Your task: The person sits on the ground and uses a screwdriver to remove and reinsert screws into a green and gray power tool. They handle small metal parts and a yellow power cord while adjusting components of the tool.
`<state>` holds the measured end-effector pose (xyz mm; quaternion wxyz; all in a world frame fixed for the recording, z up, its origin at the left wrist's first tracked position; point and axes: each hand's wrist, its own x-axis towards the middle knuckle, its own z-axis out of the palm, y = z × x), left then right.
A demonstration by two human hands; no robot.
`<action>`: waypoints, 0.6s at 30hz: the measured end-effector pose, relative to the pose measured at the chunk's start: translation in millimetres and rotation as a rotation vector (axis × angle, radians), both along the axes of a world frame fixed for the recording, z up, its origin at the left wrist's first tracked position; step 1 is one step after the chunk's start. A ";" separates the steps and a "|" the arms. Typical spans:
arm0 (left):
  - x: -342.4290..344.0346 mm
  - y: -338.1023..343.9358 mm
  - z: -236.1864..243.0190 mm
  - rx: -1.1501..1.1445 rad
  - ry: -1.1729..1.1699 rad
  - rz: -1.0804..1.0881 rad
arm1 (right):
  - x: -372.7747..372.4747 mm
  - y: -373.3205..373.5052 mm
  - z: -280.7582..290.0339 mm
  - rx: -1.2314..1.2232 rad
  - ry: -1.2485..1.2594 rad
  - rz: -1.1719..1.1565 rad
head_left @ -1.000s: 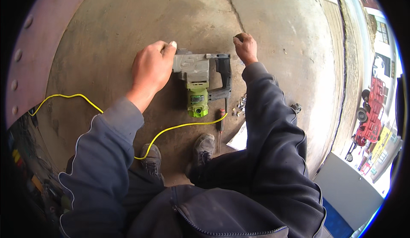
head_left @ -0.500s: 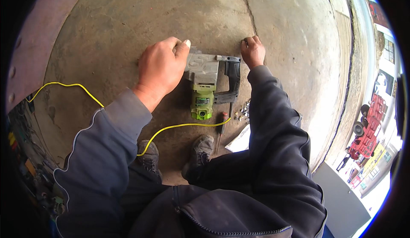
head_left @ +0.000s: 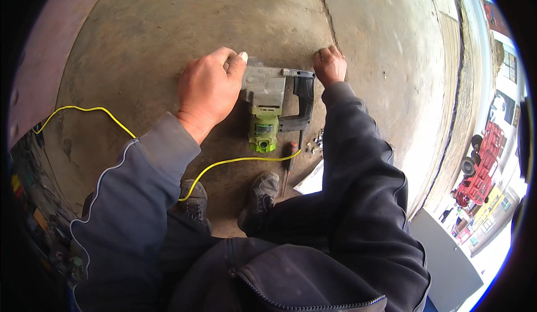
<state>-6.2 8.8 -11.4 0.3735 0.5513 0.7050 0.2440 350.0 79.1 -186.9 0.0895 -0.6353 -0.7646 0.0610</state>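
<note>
A green, grey and black rotary hammer (head_left: pixel 263 91) lies on the concrete floor. My left hand (head_left: pixel 212 82) is closed at its front end, which it largely hides. Just beyond the tool's handle, my right hand (head_left: pixel 330 64) has its fingers curled together; what they hold, if anything, is too small to make out. A yellow cord (head_left: pixel 240 159) loops below the tool, by a red-handled screwdriver (head_left: pixel 291 155). Small metal parts (head_left: pixel 318 139) and a white sheet (head_left: pixel 309 180) lie beside my right forearm.
My shoes (head_left: pixel 263 191) are below the tool. At the left are a riveted metal plate (head_left: pixel 42 60) and dark clutter (head_left: pixel 39 239). At the right stand a grey panel (head_left: pixel 447 256) and, outside, a red vehicle (head_left: pixel 481 161).
Compared with a second ago, both hands and the tool appear farther right in view. My left hand stays at the tool's front; my right hand stays curled, slightly lower in view.
</note>
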 end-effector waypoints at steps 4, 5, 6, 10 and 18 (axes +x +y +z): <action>-0.9 -3.5 1.2 -0.016 0.012 -0.012 | -1.9 4.1 2.5 -0.024 -0.070 0.011; -4.3 -1.8 4.2 -0.021 0.031 -0.021 | -5.4 8.4 2.6 -0.021 -0.070 0.011; -3.6 -2.0 4.2 -0.007 0.027 -0.016 | -8.6 11.9 3.1 -0.019 -0.070 0.012; -1.9 -2.3 -0.7 0.031 0.027 -0.003 | -2.3 5.6 2.2 -0.051 -0.086 -0.007; 0.9 -2.6 0.6 0.002 0.033 -0.001 | -9.2 12.8 4.6 -0.071 -0.067 -0.016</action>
